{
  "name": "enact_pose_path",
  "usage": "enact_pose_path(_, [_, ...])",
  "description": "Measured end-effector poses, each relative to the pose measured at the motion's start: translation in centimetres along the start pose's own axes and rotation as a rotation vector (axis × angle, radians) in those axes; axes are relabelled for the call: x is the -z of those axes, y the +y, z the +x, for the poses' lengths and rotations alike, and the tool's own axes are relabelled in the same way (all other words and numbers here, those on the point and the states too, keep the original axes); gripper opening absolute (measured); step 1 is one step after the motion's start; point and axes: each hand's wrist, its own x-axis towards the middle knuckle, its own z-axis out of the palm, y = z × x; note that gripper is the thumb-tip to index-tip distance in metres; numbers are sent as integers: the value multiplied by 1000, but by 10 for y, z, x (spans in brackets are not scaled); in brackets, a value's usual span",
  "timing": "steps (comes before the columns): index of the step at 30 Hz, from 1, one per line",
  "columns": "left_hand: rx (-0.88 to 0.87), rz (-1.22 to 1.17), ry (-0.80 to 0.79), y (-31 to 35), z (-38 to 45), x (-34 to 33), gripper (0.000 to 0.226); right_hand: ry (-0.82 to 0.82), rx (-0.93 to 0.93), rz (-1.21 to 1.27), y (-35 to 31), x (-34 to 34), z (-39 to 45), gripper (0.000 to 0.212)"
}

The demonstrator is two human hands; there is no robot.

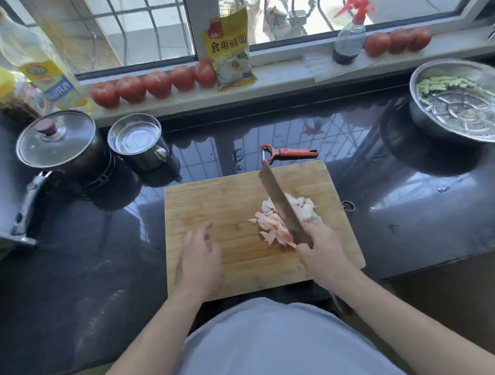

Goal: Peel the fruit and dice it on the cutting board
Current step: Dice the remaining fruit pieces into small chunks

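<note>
Fruit pieces (284, 221) heaped at cutting board's (211, 196) 3 o'clock; right hand (322, 246) grips cleaver (280, 205) over them for chopping, left hand (200, 256) spread flat, clear of blade.

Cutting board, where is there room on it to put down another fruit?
The cutting board is bare across its far left half, between the left hand and the board's back edge. The right side is crowded: diced fruit lies under the knife that the right hand grips. Bare counter lies between the steel cup and the peeler.
</note>
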Motion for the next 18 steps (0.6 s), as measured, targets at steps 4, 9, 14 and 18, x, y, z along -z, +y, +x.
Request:
enact_pose_path(4, [188,4,-3,-42,4,32,49,-131,252,-177,-32,-69,8,55])
enact_pose_path(9, [285,-23,-8,-72,-7,46,45,-158,295,-279,-68,-128,20,48])
enact_pose_path(14, [300,-35,16,-80,-6,51,48,-199,389,-757,-75,-145,23,71])
enact_pose_path(18, [265,-68,21,-71,2,53,42,-234,498,-941,-73,-142,30,39])
